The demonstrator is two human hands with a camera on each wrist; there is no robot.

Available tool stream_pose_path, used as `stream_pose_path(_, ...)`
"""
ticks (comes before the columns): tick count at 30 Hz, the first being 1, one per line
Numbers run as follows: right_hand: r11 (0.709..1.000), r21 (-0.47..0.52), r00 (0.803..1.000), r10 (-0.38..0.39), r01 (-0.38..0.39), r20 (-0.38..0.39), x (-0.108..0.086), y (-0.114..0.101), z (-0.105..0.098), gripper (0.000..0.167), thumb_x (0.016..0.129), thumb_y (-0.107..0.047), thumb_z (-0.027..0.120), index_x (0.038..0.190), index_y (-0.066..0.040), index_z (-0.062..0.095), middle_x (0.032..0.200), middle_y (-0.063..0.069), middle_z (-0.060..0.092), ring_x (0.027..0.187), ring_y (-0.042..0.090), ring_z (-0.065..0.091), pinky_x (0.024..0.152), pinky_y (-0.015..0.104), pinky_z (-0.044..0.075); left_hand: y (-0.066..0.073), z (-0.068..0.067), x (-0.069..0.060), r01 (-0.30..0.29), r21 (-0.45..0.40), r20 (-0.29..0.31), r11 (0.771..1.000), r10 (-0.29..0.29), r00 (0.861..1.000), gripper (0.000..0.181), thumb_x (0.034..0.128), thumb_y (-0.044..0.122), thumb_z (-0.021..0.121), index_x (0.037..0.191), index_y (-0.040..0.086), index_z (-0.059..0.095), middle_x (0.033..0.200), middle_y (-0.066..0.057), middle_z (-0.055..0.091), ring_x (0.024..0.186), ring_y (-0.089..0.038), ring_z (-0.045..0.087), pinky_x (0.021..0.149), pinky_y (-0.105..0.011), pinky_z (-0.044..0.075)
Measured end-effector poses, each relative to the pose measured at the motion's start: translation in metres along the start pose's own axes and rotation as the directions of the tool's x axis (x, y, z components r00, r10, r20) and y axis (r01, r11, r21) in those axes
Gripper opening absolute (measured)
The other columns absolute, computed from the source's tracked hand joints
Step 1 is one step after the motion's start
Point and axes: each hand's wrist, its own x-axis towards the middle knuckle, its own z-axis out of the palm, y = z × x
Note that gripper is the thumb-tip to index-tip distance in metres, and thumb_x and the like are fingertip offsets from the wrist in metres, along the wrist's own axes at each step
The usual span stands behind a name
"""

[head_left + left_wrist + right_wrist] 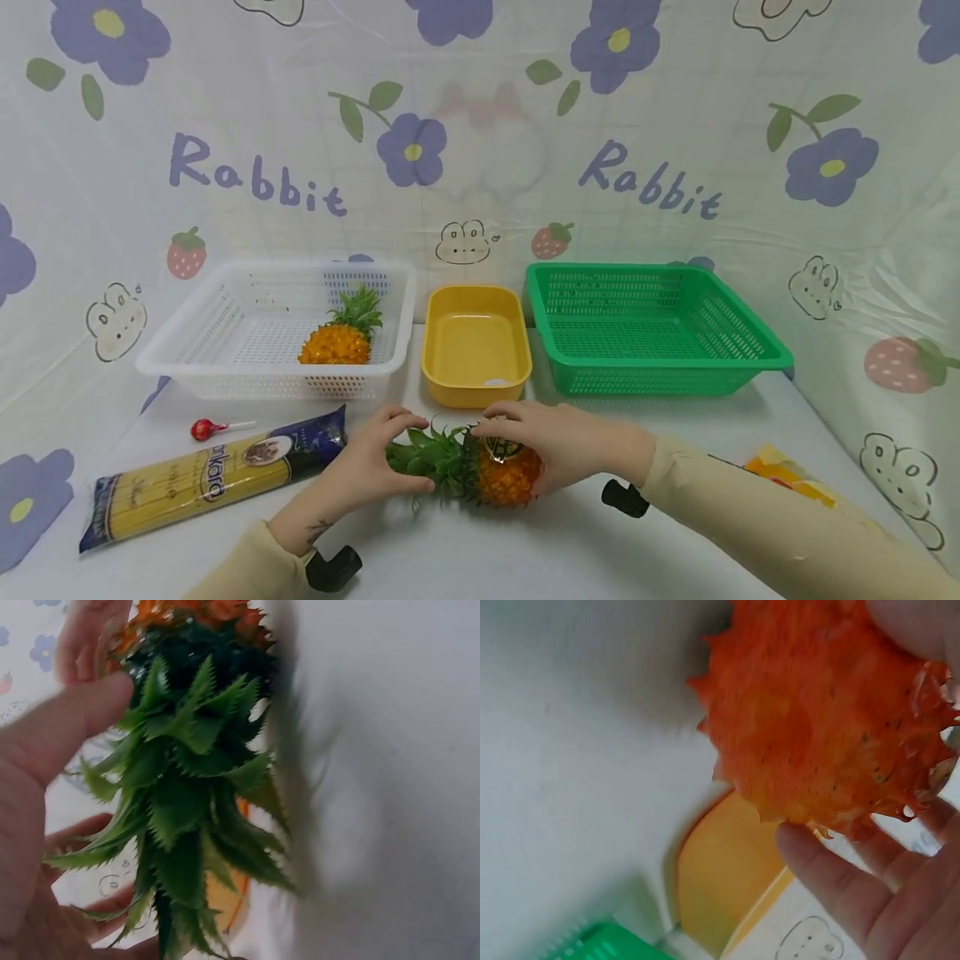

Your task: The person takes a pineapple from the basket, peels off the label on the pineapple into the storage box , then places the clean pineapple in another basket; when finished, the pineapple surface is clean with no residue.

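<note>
A small orange pineapple [510, 482] with a green leafy crown [180, 795] lies on its side on the white tabletop, crown to the left. A dark round label [501, 448] shows on its body. My right hand [581, 442] grips the fruit's spiky orange body [802, 727], thumb on one side and fingers on the other. Around the crown, my left hand [367, 460] is spread in a wide curve. Its thumb lies by the base of the leaves and its fingers reach along their far side, without a visible grip.
Behind the hands stand a white basket [225, 367] holding another pineapple [335, 343], a yellow basin [476, 393] and a green basket [660, 380]. At left lie a spaghetti pack [195, 485] and a red lollipop [202, 429]. My right sleeve partly hides a yellow packet [776, 460].
</note>
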Motion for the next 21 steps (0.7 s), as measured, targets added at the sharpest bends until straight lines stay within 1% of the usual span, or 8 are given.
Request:
stream_pose_path(3, 0.982, 0.166, 0.991, 0.103, -0.087, -0.086, -0.006, -0.001, 0.008, 0.104, 0.061, -0.028, 0.086, 0.145, -0.027, 0.024, 0.147, 0.004, 0.025, 0.127, 0.023, 0.037, 0.093, 0.044, 0.045, -0.001, 0.004, -0.001, 0.006, 0.017, -0.035, 1.000, -0.005, 0.999, 0.063, 0.0641, 0.031, 0.084, 0.120, 0.021, 0.057, 0.121, 0.003, 0.046, 0.113, -0.022, 0.048, 0.095, -0.048, 0.041)
stream_pose_path(5, 0.939, 0.314, 0.970, 0.195, -0.142, -0.144, -0.010, -0.002, 0.014, 0.110, 0.059, -0.024, 0.087, 0.147, -0.022, 0.021, 0.148, 0.007, 0.022, 0.130, 0.026, 0.033, 0.097, 0.046, 0.041, -0.001, 0.006, -0.002, 0.016, 0.019, -0.051, 1.000, -0.015, 0.999, 0.060, 0.0648, 0.030, 0.084, 0.118, 0.022, 0.058, 0.121, 0.004, 0.046, 0.112, -0.021, 0.049, 0.095, -0.047, 0.041)
stream_pose_path(7, 0.870, 0.454, 0.934, 0.305, -0.193, -0.187, -0.012, -0.004, 0.023, 0.113, 0.057, -0.023, 0.088, 0.146, -0.017, 0.019, 0.148, 0.011, 0.021, 0.129, 0.031, 0.034, 0.098, 0.049, 0.040, 0.000, 0.007, -0.002, 0.016, 0.024, -0.069, 1.000, -0.014, 0.998, 0.059, 0.0650, 0.029, 0.084, 0.118, 0.021, 0.058, 0.122, 0.002, 0.046, 0.112, -0.023, 0.050, 0.095, -0.047, 0.042)
stream_pose_path(11, 0.663, 0.709, 0.861, 0.483, -0.240, -0.160, -0.015, -0.008, 0.038, 0.111, 0.057, -0.018, 0.089, 0.144, -0.012, 0.020, 0.143, 0.021, 0.024, 0.120, 0.038, 0.041, 0.092, 0.052, 0.042, 0.000, 0.009, -0.004, 0.008, 0.036, -0.082, 0.999, -0.005, 0.997, 0.061, 0.0637, 0.028, 0.085, 0.118, 0.019, 0.058, 0.125, -0.003, 0.045, 0.113, -0.026, 0.049, 0.094, -0.048, 0.042)
stream_pose_path(14, 0.528, 0.819, 0.837, 0.535, -0.225, -0.114, -0.017, -0.010, 0.046, 0.105, 0.059, -0.012, 0.087, 0.142, -0.011, 0.023, 0.141, 0.026, 0.025, 0.109, 0.038, 0.049, 0.086, 0.048, 0.047, 0.000, 0.011, -0.004, 0.009, 0.037, -0.078, 0.999, -0.006, 0.997, 0.065, 0.0616, 0.026, 0.086, 0.118, 0.017, 0.056, 0.127, -0.007, 0.043, 0.114, -0.028, 0.048, 0.094, -0.049, 0.042)
stream_pose_path(16, 0.467, 0.860, 0.831, 0.548, -0.203, -0.101, -0.017, -0.011, 0.051, 0.100, 0.061, -0.008, 0.085, 0.141, -0.011, 0.026, 0.140, 0.026, 0.026, 0.105, 0.036, 0.052, 0.082, 0.043, 0.050, 0.000, 0.012, -0.005, 0.010, 0.029, -0.081, 1.000, -0.008, 0.997, 0.066, 0.0607, 0.023, 0.086, 0.119, 0.016, 0.056, 0.127, -0.008, 0.043, 0.114, -0.029, 0.048, 0.094, -0.048, 0.042)
stream_pose_path(18, 0.423, 0.889, 0.826, 0.555, -0.178, -0.099, -0.017, -0.012, 0.054, 0.093, 0.062, -0.005, 0.083, 0.139, -0.011, 0.029, 0.138, 0.026, 0.028, 0.100, 0.033, 0.055, 0.079, 0.040, 0.051, 0.000, 0.013, -0.005, 0.008, 0.017, -0.089, 1.000, -0.006, 0.996, 0.066, 0.0609, 0.020, 0.086, 0.119, 0.014, 0.056, 0.127, -0.009, 0.043, 0.111, -0.028, 0.049, 0.092, -0.046, 0.044)
stream_pose_path(21, 0.382, 0.911, 0.815, 0.570, -0.155, -0.100, -0.016, -0.012, 0.057, 0.086, 0.064, -0.003, 0.080, 0.136, -0.011, 0.034, 0.136, 0.025, 0.030, 0.096, 0.030, 0.057, 0.076, 0.037, 0.052, 0.000, 0.014, -0.005, 0.006, -0.008, -0.101, 1.000, -0.006, 0.995, 0.062, 0.0625, 0.015, 0.085, 0.118, 0.012, 0.057, 0.127, -0.009, 0.043, 0.105, -0.026, 0.051, 0.088, -0.042, 0.046)
